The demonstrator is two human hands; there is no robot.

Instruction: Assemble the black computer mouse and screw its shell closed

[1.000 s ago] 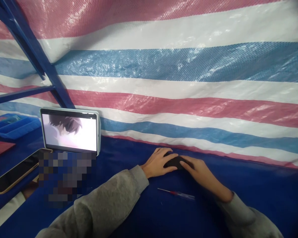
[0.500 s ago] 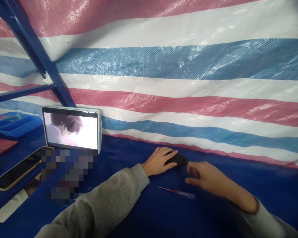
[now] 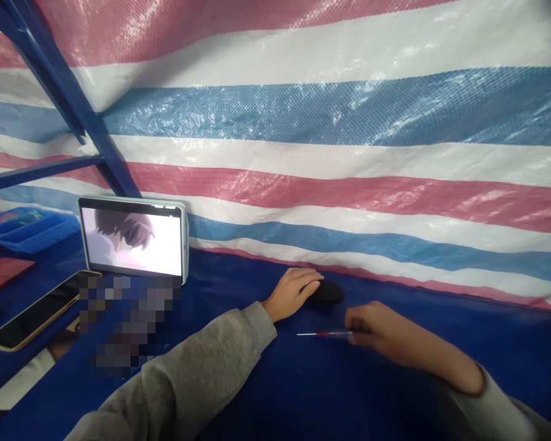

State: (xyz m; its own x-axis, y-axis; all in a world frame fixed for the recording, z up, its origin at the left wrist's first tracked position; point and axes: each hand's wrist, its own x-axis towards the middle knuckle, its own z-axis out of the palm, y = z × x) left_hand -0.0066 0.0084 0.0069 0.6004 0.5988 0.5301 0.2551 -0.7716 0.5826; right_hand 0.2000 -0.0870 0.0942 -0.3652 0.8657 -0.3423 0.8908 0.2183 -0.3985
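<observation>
My right hand [image 3: 371, 326] pinches a small screwdriver [image 3: 324, 334] by its clear handle. The screwdriver's thin metal shaft points left, over the blue tabletop, and red shows near the handle's front. At the left end of a black computer mouse [image 3: 329, 292] is my left hand [image 3: 294, 293], its fingers stretched toward the mouse and not wrapped round it. The fingertips meet the mouse's near edge or lie just beside it; I cannot tell which. The mouse rests on the table a little beyond the screwdriver.
To the left, a tablet [image 3: 135, 239] leans upright with a picture on its screen. A phone [image 3: 39, 312] lies before it, beside a blurred-out patch. Farther left are a blue tray [image 3: 37, 236] and a red flat object [image 3: 4, 275]. A striped sheet [image 3: 326, 159] hangs behind the table.
My right hand has taken hold of the screwdriver, which lay on the table before, and its shaft has swung nearly level. My left hand has slid left off the mouse, fingers closer together.
</observation>
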